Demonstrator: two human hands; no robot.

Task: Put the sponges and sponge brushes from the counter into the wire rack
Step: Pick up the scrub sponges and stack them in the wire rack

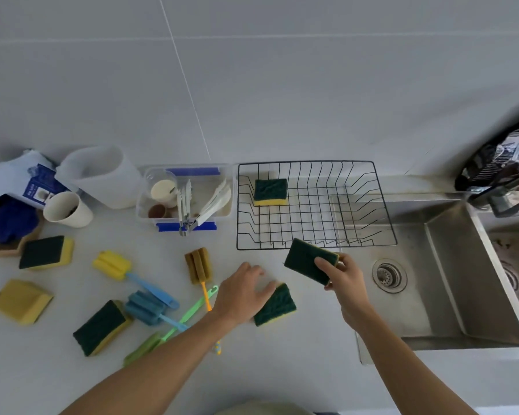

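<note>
Sponge in R hand (343,277): green-topped sponge (310,260) pinched thumb vs fingers, tilted, just below wire rack (312,205) front edge, prob lined up to drop in.
L hand (241,290): fingers spread, touching next sponge (276,305) center frame; not gripping yet.
Rack: one sponge (270,191) inside, upper-left corner.
Left on counter (282,369): more sponges + brushes (150,295), lower left.

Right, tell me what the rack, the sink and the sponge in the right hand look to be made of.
Rack: thin metal wire, apparently dark-coated; an open grid you see through.
Sink: probably stainless steel, going by its brushed grey sheen and soft reflections.
Sponge, gripped by the right hand: dark green fibrous scouring pad with a rough, wavy face on yellow foam, of which only an edge shows.
</note>
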